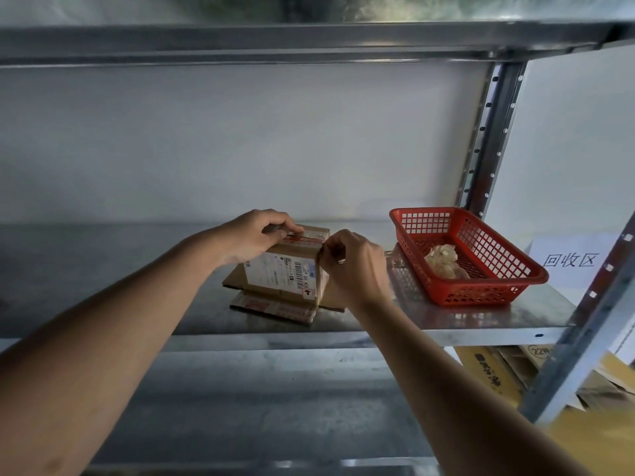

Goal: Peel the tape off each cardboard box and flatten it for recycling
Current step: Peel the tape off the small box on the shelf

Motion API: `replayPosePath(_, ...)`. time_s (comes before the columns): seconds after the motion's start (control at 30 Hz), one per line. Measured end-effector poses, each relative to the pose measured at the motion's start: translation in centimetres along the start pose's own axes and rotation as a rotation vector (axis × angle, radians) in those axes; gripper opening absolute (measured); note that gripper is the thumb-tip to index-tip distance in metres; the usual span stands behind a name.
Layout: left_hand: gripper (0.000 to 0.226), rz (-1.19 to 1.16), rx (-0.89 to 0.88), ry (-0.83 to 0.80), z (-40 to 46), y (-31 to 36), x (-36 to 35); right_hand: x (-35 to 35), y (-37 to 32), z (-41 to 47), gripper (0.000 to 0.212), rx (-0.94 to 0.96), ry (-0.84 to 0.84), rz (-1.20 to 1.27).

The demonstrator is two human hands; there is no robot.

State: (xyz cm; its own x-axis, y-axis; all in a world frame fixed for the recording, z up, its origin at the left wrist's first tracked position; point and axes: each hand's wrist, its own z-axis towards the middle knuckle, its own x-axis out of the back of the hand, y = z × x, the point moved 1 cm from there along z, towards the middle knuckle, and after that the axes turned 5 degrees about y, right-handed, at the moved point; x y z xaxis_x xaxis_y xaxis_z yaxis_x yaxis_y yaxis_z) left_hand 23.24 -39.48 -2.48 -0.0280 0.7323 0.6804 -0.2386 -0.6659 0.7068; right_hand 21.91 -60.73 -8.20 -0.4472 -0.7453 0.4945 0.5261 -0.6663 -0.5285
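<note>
On the metal shelf [481,317] at mid height, a small cardboard box [285,269] stands on what looks like flattened cardboard [275,307], its shipping label facing the camera. Just right of it, a red plastic basket [470,255] holds a crumpled wad of clear tape [445,261]. Beyond the basket, a white paper sign [570,261] with printed characters.

Step in hand, by judgement: tape removal on this box, early. Red-printed tape [302,239] runs across the top seam and looks largely in place.

Left hand [254,235]: fingers curled over the far top-left edge of the box, holding it steady. Right hand [354,262]: thumb and fingertips pinched at the top right corner, where the tape turns down the side. The grip there seems to be on a tape end, though the strip itself is too thin and pale to confirm.

Next move likely calls for a low, steady pull along the seam towards the left, with the left hand bracing so the light box does not slide or lift. The wad then belongs in the basket. Flattening is not yet started.

Hard to make out: the label text is too small to read. The box's far side and right face are hidden by the hands. Below the shelf at right, more cardboard [494,376] is cut off by the upright post [580,338]. The upper shelf shows only its underside.
</note>
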Motion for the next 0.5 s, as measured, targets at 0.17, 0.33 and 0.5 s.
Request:
replayPosePath(0.17,0.033,0.026,0.000,0.020,-0.3,0.0,-0.2,0.2,0.8,0.3,0.002,-0.028,-0.033,0.091)
replayPosePath(0.33,0.034,0.036,0.025,0.000,-0.4,0.4,-0.3,0.4,1.4,-0.5,0.007,-0.144,-0.025,0.276)
replayPosePath(0.5,0.034,0.034,0.050,0.006,-0.3,0.6,-0.1,-0.3,0.8,-0.2,0.017,-0.183,0.020,0.222)
